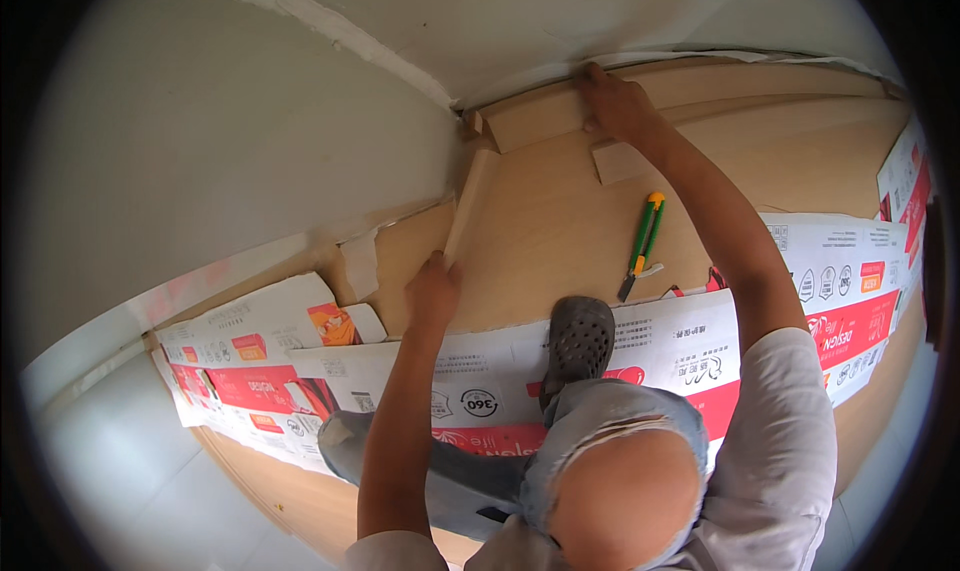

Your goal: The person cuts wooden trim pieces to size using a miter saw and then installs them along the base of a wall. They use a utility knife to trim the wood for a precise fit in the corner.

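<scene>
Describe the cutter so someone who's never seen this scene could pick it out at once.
On the tan surface, beyond the red-and-white cardboard, look just past the grey clog, left of the right forearm. The cutter lies there at a slant, dark tip towards the person. Its bright green body with a yellow far end stands out from tan surface and cardboard.

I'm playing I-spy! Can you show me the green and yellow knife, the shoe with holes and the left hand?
Green and yellow knife (646,233): head view, middle of its handle.
Shoe with holes (584,337): head view, its holey top.
Left hand (433,290): head view, back of the hand.
</scene>
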{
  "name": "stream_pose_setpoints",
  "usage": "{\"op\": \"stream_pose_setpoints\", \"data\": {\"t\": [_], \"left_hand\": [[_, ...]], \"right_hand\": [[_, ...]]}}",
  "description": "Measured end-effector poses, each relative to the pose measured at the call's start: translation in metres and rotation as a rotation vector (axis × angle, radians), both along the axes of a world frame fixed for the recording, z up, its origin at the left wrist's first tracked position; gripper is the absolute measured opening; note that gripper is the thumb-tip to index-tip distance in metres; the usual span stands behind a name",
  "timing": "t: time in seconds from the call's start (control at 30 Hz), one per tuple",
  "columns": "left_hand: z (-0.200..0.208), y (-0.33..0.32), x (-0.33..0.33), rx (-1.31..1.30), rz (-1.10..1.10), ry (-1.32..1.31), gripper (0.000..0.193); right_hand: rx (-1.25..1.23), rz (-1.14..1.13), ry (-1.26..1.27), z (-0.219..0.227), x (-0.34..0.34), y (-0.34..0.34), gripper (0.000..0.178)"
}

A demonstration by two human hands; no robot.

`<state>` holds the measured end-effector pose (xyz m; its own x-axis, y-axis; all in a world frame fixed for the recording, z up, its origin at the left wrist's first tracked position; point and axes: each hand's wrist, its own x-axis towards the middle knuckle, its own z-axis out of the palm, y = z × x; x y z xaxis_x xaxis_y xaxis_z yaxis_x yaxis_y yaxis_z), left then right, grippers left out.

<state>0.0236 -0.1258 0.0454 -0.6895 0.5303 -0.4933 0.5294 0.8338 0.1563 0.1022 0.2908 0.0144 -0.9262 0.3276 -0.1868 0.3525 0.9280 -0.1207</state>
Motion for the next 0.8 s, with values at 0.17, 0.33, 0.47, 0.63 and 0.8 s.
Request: {"op": "stream_pose_setpoints", "data": {"t": [0.17,0.33,0.47,0.63,0.8], "left_hand": [[-0.005,-0.014,0.003,0.036,0.049,0.054,0.038],[-0.013,-0.030,0.002,0.083,0.063,0.120,0.035],[-0.014,-0.019,0.003,0.143,0.079,0.114,0.031],[-0.018,-0.022,0.000,0.133,0.067,0.119,0.030],[-0.014,-0.017,0.003,0.169,0.089,0.093,0.028]], "right_hand": [[0.053,-0.051,-0.136,0.009,0.013,0.017,0.053],[-0.218,-0.063,0.043,-0.003,0.000,-0.022,0.042],[-0.506,-0.168,0.512,-0.042,-0.035,-0.122,0.035],[-0.838,-0.389,0.549,-0.017,-0.082,-0.157,0.037],[-0.579,-0.281,0.502,-0.031,-0.100,-0.150,0.030]]}}
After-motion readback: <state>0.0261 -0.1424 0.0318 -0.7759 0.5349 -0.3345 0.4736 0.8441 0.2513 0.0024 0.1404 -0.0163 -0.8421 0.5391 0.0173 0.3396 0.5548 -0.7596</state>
